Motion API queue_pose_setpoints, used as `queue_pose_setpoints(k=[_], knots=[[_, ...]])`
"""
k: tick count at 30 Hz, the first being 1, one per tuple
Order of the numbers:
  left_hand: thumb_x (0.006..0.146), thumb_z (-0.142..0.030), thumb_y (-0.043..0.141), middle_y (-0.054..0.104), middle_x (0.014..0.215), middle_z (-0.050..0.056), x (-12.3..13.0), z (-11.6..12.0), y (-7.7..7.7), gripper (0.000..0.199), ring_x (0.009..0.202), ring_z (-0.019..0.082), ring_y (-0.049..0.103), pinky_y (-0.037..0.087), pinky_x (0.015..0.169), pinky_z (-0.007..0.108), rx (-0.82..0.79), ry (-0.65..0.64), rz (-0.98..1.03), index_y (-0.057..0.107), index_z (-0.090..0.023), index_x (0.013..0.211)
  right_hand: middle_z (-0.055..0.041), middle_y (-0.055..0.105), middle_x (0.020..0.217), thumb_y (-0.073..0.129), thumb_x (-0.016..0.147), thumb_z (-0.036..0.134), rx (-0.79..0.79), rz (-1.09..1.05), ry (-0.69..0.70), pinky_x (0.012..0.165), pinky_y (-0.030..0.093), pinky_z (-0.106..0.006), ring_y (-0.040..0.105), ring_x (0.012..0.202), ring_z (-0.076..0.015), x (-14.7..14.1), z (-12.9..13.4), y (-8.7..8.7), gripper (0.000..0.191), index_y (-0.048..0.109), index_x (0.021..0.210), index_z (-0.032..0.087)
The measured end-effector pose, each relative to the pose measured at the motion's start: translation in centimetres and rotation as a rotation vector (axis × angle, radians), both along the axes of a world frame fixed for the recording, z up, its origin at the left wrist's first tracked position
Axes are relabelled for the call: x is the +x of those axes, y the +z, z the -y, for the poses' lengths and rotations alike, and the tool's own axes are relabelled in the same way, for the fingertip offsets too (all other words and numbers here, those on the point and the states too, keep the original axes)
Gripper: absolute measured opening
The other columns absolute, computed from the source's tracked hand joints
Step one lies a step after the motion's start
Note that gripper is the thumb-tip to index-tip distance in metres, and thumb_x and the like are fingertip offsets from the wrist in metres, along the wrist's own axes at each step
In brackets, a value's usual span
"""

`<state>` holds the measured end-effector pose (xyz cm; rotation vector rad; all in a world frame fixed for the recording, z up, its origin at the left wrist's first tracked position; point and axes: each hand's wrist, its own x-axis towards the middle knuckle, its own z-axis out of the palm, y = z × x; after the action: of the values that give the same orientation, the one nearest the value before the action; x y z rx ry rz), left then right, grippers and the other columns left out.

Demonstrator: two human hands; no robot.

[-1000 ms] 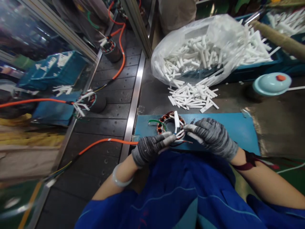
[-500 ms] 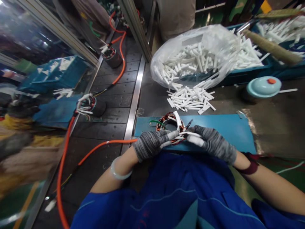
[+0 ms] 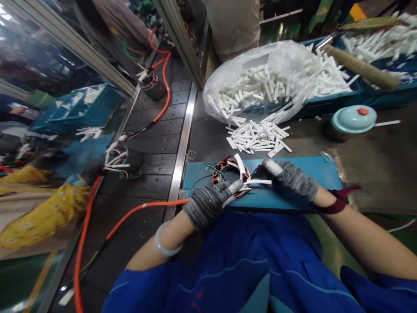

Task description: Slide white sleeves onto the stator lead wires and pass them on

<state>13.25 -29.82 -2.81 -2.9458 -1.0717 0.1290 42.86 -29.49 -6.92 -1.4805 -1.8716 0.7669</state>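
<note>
A motor stator (image 3: pixel 216 177), a ring of copper windings with green, red and black leads, lies on a blue mat (image 3: pixel 293 198). White insulating sleeves (image 3: pixel 260 182) stick out from its right side, and another stands at its top. My left hand (image 3: pixel 210 202), in a grey knit glove with whitish fingertips, pinches the sleeved leads at the stator's near edge; the exact grip is partly hidden. My right hand (image 3: pixel 293 179), gloved alike, is right of the stator. Its fingers are closed at the end of a black lead (image 3: pixel 256 171).
Loose white sleeves (image 3: pixel 257 137) lie beyond the mat before a clear plastic bag (image 3: pixel 211 93) of more. A lidded pale-blue container (image 3: pixel 353 119) stands right. Left, a conveyor (image 3: pixel 156 152) carries other stators (image 3: pixel 130 161) and an orange hose (image 3: pixel 130 215). Another person's yellow sleeve (image 3: pixel 48 215) reaches in left.
My right hand has moved up and away from the white sleeves to the black lead. My left hand stays at the stator. The other person's yellow sleeve has reached toward the conveyor.
</note>
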Motion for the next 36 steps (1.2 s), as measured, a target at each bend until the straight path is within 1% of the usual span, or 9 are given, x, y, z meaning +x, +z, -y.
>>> queue_pose_setpoints(k=[3,7,12,16,20,24,27,31,36], knots=[[0.104,-0.033,0.049,0.075,0.114,0.007,1.0,0.9,-0.6,0.05,0.07,0.016,0.071,0.047,0.051,0.024,0.023,0.062,0.015,0.047,-0.033,0.153,-0.0138,0.075,0.105,0.059,0.095,0.042,0.098,0.221,-0.088,0.093,0.051,-0.052,0.066,0.098,-0.0327,3.3,-2.3,-0.9,0.03,0.078,0.104,0.021],[0.103,-0.029,0.049,0.073,0.123,0.009,1.5,1.1,-1.6,0.048,0.08,0.017,0.074,0.054,0.058,0.024,0.041,0.096,0.178,0.05,-0.028,0.151,-0.0164,0.073,0.113,0.054,0.094,0.026,0.135,0.399,0.009,0.099,0.048,-0.055,0.064,0.109,-0.0357,5.4,-4.7,-2.4,0.026,0.078,0.103,0.019],[0.103,-0.031,0.051,0.071,0.131,0.007,0.8,1.4,-2.7,0.035,0.088,0.018,0.075,0.057,0.061,0.023,0.069,0.048,0.401,0.068,-0.031,0.133,-0.0171,0.064,0.138,0.056,0.096,0.032,0.295,0.304,-0.088,0.109,0.045,-0.054,0.058,0.129,-0.0342,4.7,-2.8,-2.2,0.024,0.072,0.106,0.018],[0.099,-0.032,0.058,0.073,0.127,0.005,0.6,1.7,-2.7,0.032,0.083,0.018,0.075,0.054,0.054,0.021,0.125,0.034,0.348,0.071,-0.038,0.127,-0.0091,0.076,0.11,0.064,0.092,0.028,0.355,-0.06,-0.256,0.092,0.057,-0.045,0.073,0.103,-0.0259,1.6,2.0,-0.2,0.011,0.062,0.1,0.021],[0.101,-0.036,0.056,0.074,0.122,0.005,0.8,1.5,-2.2,0.03,0.084,0.016,0.075,0.056,0.057,0.02,0.12,0.016,0.388,0.072,-0.036,0.126,-0.0008,0.074,0.092,0.067,0.09,0.024,0.319,-0.209,-0.21,0.078,0.06,-0.035,0.073,0.083,-0.0191,-1.0,5.4,0.8,0.012,0.065,0.101,0.026],[0.102,-0.036,0.055,0.075,0.121,0.005,0.9,1.5,-2.1,0.029,0.084,0.016,0.076,0.059,0.061,0.021,0.123,0.016,0.429,0.073,-0.034,0.125,-0.001,0.072,0.09,0.07,0.088,0.024,0.248,-0.14,-0.172,0.073,0.059,-0.029,0.072,0.081,-0.017,-1.5,5.8,0.4,0.011,0.074,0.099,0.025],[0.102,-0.035,0.055,0.075,0.12,0.005,0.9,1.5,-2.1,0.028,0.086,0.016,0.076,0.06,0.062,0.021,0.116,0.011,0.454,0.073,-0.033,0.124,-0.0027,0.075,0.102,0.067,0.092,0.026,0.214,-0.197,-0.166,0.079,0.06,-0.029,0.073,0.09,-0.0176,-1.6,5.5,-0.1,0.012,0.076,0.1,0.025],[0.102,-0.034,0.056,0.075,0.12,0.004,0.8,1.4,-2.3,0.026,0.085,0.015,0.076,0.06,0.062,0.021,0.097,0.0,0.487,0.074,-0.031,0.121,-0.0011,0.078,0.108,0.064,0.097,0.028,0.116,-0.244,-0.034,0.09,0.059,-0.031,0.074,0.097,-0.0176,-2.2,5.2,-0.3,0.022,0.074,0.116,0.028],[0.1,-0.036,0.06,0.076,0.12,0.004,0.6,1.4,-3.1,0.027,0.088,0.016,0.076,0.057,0.06,0.02,0.109,0.006,0.46,0.072,-0.032,0.123,-0.0003,0.077,0.113,0.065,0.097,0.032,0.136,-0.263,0.045,0.094,0.058,-0.034,0.073,0.102,-0.019,-3.2,5.1,-0.1,0.022,0.075,0.117,0.031]])
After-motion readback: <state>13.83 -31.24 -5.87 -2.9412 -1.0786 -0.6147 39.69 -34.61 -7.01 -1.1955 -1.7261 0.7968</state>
